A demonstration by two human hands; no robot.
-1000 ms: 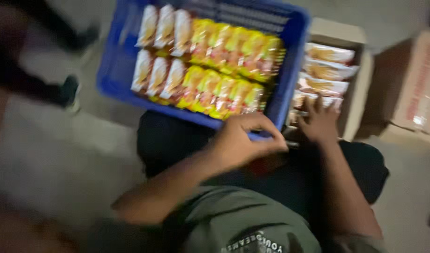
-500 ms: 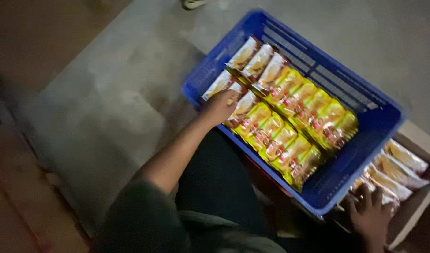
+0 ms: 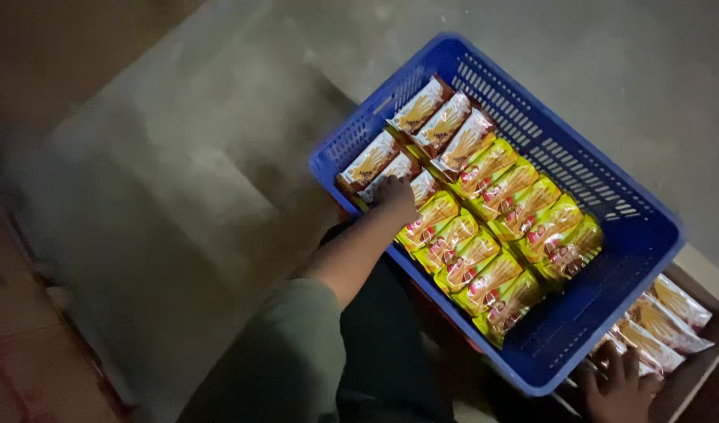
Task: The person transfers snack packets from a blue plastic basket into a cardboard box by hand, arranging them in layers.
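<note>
In the head view, a blue slatted plastic crate [image 3: 610, 227] sits on a grey concrete floor [image 3: 218, 180], holding two rows of snack packets: white and brown ones [image 3: 441, 125] at the far end and yellow and red ones [image 3: 492, 243] along the rest. The left hand [image 3: 394, 197], reaching from a grey-green sleeve [image 3: 285, 352], rests on the near row where the white packets meet the yellow; its fingers are curled down onto a packet, though whether they grip it cannot be told. At the lower right, the right hand [image 3: 618, 388] lies with fingers spread on more white and brown packets [image 3: 661, 321] inside an open cardboard box [image 3: 708, 364] just beside the crate.
</note>
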